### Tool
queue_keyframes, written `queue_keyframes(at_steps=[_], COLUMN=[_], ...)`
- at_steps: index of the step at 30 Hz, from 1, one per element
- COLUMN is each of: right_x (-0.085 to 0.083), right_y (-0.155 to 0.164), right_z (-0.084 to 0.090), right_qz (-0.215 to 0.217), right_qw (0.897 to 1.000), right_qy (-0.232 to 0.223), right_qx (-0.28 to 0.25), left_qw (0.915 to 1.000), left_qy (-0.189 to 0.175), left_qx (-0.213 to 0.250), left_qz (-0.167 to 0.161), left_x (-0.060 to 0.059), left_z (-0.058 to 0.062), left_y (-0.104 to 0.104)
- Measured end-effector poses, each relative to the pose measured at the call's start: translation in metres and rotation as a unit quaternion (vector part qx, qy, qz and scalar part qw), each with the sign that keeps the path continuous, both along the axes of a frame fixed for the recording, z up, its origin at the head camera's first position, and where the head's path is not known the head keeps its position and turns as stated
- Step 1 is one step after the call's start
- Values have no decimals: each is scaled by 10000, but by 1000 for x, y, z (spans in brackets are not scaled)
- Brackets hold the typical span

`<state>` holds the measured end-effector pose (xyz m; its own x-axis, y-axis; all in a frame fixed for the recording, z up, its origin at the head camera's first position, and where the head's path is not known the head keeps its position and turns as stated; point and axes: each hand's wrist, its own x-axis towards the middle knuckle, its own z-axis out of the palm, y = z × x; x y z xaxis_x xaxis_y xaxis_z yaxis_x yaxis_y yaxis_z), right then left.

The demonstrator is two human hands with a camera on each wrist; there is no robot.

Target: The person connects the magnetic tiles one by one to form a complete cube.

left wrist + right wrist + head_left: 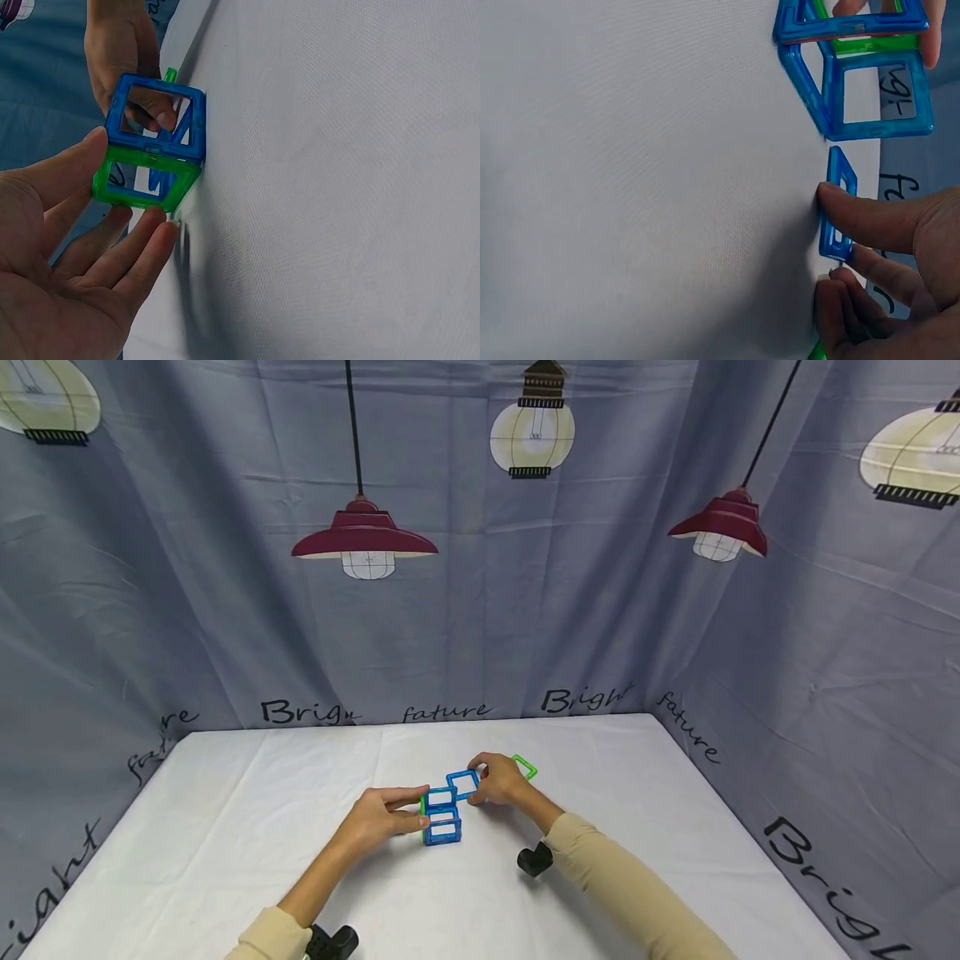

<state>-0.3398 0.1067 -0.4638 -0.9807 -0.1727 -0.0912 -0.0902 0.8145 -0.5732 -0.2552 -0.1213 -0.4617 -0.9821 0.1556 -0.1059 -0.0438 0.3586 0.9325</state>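
Cube [441, 817] of blue/green frames, part-built at table [225, 827] centre, steadied by left hand [378, 817] w/ straight fingers; right hand [501, 781] pinches flat blue tile [463, 783] beside it, green tile [525, 767] nearby; step: adding a wall, next likely tilt tile up & align edges.

A white-clothed table [247, 827] carries a blue-green tile cube [441, 818], a flat blue tile [462, 783] and a green tile [525, 767].
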Motion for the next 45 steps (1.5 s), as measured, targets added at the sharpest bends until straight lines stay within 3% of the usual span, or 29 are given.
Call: queue_keyframes(at_steps=[13, 21, 32, 45], right_x=[31, 52, 56, 57], right_y=[25, 26, 25, 27], right_z=[1, 5, 7, 14], right_qz=[701, 1120, 1211, 1141], right_qw=[9943, 9907, 9900, 9916], right_qy=[641, 630, 589, 610], right_qx=[494, 437, 426, -80], left_qw=[10000, 9999, 9999, 9997], left_qy=[69, 102, 120, 156], left_qx=[-40, -14, -42, 89], left_qz=[-54, -116, -38, -138], left_x=[0, 2, 2, 4], left_z=[2, -1, -2, 0], left_y=[-2, -4, -2, -2])
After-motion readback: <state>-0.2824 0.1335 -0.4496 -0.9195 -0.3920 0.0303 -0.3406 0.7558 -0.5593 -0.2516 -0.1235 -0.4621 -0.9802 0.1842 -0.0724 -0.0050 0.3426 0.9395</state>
